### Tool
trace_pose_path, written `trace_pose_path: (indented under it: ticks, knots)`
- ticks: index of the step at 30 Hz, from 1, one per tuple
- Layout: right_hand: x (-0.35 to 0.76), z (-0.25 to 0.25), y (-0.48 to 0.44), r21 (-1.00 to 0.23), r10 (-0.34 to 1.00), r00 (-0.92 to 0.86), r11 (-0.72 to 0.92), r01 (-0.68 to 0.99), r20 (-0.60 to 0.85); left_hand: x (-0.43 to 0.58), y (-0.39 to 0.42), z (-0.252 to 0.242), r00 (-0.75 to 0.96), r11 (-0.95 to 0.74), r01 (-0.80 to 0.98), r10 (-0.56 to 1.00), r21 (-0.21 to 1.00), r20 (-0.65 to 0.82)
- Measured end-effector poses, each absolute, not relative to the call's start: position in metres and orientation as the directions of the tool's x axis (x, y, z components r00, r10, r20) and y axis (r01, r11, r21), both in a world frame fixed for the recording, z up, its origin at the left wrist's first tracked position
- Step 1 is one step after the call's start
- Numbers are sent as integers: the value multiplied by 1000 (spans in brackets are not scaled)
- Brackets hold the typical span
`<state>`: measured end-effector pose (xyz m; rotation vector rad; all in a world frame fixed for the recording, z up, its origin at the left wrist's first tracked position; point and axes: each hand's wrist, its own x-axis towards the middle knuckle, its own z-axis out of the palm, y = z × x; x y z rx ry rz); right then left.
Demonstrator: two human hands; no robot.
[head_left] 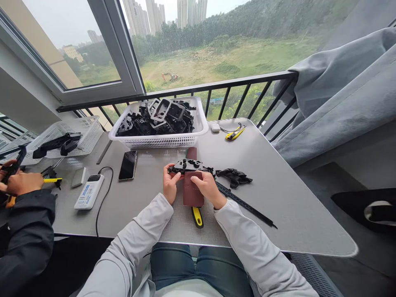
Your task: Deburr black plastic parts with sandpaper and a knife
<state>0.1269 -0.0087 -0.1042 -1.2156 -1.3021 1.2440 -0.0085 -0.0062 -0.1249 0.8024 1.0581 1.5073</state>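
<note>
A co-worker's hand at the worktop's left edge grips a black part. Mid-front, the left hand grasps a black plastic moulding just above the worktop; the right hand clenches a folded brown sandpaper sheet against it. A black glove lies just right.

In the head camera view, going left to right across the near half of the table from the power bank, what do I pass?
Power bank → smartphone → black plastic part → black glove
</note>
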Motion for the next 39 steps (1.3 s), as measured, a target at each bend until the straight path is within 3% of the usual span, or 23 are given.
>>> trace_pose_path:
  ticks: [9, 18, 25, 31, 39]
  knots:
    - [126, -102, -7, -993, 993, -83, -92, -74, -85, -5, -3, -124, -277, -61, -338, 960, 939, -38]
    - [134, -94, -3, -919, 972, 147, -117, -375, -184, -8, 4, -128, -359, -54, -408, 927, 911, -106]
    - [130, -98, -6, -936, 989, 121, -40, -350, -88, -9, 3, -125, -374, -37, -523, 908, 852, -190]
    - [127, -105, -9, -945, 996, 78, -16, -327, -44, -14, 4, -125, -138, 134, -667, 945, 733, -298]
    - [127, -102, -12, -952, 998, 61, 1, -305, -19, -16, 2, -118, 193, 378, -632, 922, 677, -335]
